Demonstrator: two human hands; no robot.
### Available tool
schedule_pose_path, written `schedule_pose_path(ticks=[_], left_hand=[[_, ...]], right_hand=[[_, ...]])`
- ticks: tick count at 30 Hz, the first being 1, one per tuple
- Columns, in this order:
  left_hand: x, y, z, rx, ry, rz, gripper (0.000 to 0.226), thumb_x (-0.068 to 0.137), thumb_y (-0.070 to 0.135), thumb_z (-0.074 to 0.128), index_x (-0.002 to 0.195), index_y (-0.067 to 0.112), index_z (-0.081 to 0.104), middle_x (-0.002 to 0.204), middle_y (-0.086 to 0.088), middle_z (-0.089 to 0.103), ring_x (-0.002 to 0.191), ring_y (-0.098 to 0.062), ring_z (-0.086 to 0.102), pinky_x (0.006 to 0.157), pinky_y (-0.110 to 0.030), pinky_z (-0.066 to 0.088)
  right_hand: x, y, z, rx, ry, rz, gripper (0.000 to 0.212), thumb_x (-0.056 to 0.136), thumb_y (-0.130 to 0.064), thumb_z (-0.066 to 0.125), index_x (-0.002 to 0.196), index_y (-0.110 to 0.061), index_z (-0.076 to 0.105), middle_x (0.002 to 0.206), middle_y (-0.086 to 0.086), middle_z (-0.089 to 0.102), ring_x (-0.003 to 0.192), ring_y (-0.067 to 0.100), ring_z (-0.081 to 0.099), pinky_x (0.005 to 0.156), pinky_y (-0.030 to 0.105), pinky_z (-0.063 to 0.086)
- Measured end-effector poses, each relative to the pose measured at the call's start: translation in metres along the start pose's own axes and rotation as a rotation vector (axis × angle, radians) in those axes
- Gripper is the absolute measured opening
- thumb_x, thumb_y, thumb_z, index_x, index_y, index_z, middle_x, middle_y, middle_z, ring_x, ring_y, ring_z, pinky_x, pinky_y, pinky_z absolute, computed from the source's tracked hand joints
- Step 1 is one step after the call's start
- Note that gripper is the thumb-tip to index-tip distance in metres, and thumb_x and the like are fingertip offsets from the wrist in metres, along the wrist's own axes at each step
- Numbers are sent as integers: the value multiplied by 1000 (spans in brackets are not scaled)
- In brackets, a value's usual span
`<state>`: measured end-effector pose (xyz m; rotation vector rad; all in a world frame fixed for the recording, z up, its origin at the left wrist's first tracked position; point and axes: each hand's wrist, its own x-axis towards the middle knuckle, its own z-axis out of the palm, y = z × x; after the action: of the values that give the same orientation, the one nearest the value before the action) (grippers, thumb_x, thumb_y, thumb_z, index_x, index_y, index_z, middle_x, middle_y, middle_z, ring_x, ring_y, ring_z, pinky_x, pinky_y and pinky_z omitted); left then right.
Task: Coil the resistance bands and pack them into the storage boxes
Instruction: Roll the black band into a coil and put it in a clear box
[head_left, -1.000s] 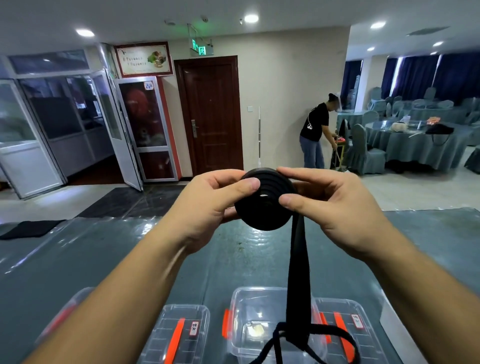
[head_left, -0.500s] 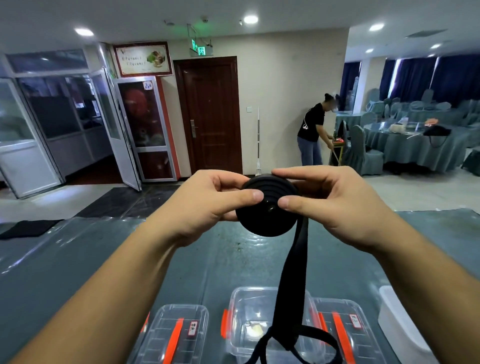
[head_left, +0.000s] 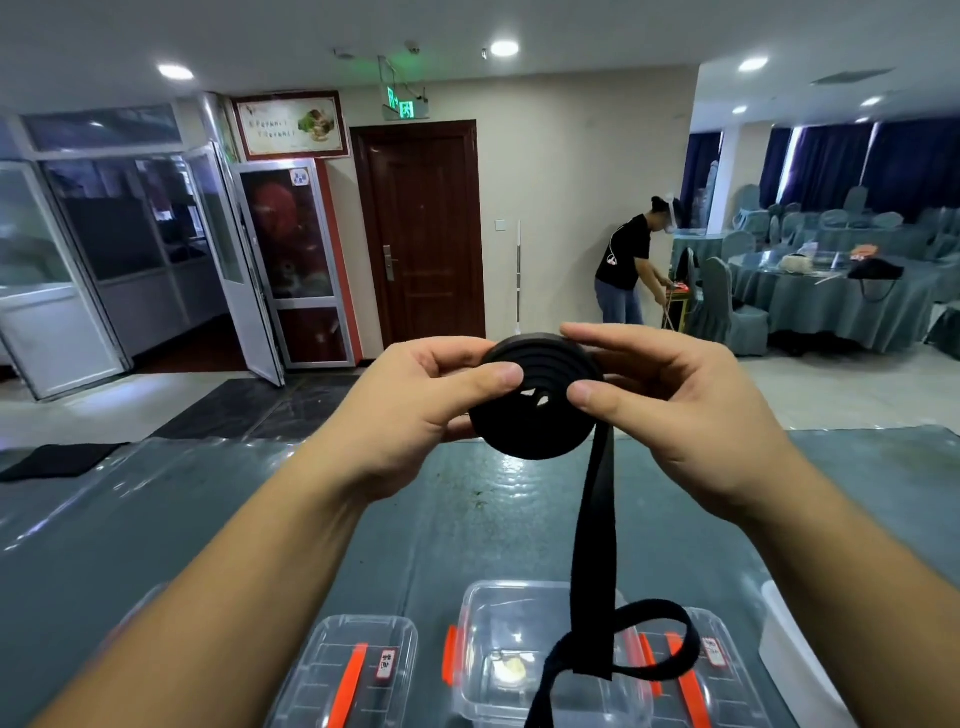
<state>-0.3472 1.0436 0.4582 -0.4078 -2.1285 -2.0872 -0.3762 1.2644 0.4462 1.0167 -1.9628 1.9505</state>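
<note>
A black resistance band is wound into a flat coil (head_left: 535, 415) held up in front of me above the table. My left hand (head_left: 421, 410) pinches the coil's left side with thumb on its face. On the right side, my right hand (head_left: 675, 400) pinches it between thumb and fingers. The band's loose tail (head_left: 595, 545) hangs straight down from the coil and ends in a loop (head_left: 649, 644) over an open clear storage box (head_left: 498, 608). Two clear boxes with orange latches, one at the left (head_left: 358, 670) and one at the right (head_left: 711, 670), are closed.
The boxes stand at the near edge of a grey-green table (head_left: 441, 519) under clear plastic. A white object (head_left: 795, 654) lies at the right edge. Across the room a person (head_left: 623, 265) bends near covered dining tables and chairs (head_left: 831, 296).
The coil has grown as more of the band was wound on. The hanging tail is shorter and its loop end has risen above the open box.
</note>
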Motion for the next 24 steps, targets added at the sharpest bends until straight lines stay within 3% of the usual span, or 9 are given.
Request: schedule_pose_path(ticks=[4, 9, 12, 17, 21, 24], left_hand=[[-1, -10, 6, -116, 22, -21, 39, 84, 24, 74, 117, 5, 74, 112, -18, 76, 97, -23, 73, 80, -31, 59], [-2, -1, -2, 39, -84, -49, 27, 77, 17, 78, 103, 10, 79, 94, -9, 79, 85, -16, 75, 69, -23, 58], [-3, -6, 1, -35, -51, -37, 30, 77, 22, 74, 105, 14, 80, 100, -9, 79, 90, -18, 75, 74, -25, 58], [-1, -12, 3, -57, -34, -55, 37, 81, 19, 82, 115, 6, 75, 107, -14, 78, 97, -23, 75, 79, -30, 59], [1, -1, 0, 2, -18, -23, 30, 76, 20, 75, 103, 5, 77, 87, -8, 77, 76, -14, 73, 63, -20, 55], [0, -8, 3, -136, 30, 1, 34, 80, 26, 71, 108, 8, 78, 98, -11, 77, 86, -19, 72, 77, -31, 60]], right_hand=[[3, -5, -1, -48, 24, -29, 37, 82, -7, 78, 117, -21, 75, 105, -6, 80, 102, 11, 76, 90, 21, 58], [3, -7, -3, -92, -80, 20, 36, 83, -5, 78, 115, -20, 76, 106, -5, 80, 103, 12, 76, 90, 23, 58], [1, -2, 3, -22, 1, 4, 39, 76, -16, 80, 113, -26, 76, 107, -2, 80, 104, 15, 76, 91, 26, 59], [2, -1, 0, -56, 35, 4, 34, 82, 0, 78, 110, -19, 77, 102, -4, 81, 100, 13, 77, 91, 24, 59], [2, -5, -2, -80, -29, 29, 35, 78, -10, 80, 110, -23, 77, 103, -4, 81, 101, 13, 76, 93, 27, 59], [1, -5, 2, -35, 0, 9, 47, 73, -24, 80, 119, -29, 73, 110, -5, 79, 108, 14, 74, 97, 32, 57]])
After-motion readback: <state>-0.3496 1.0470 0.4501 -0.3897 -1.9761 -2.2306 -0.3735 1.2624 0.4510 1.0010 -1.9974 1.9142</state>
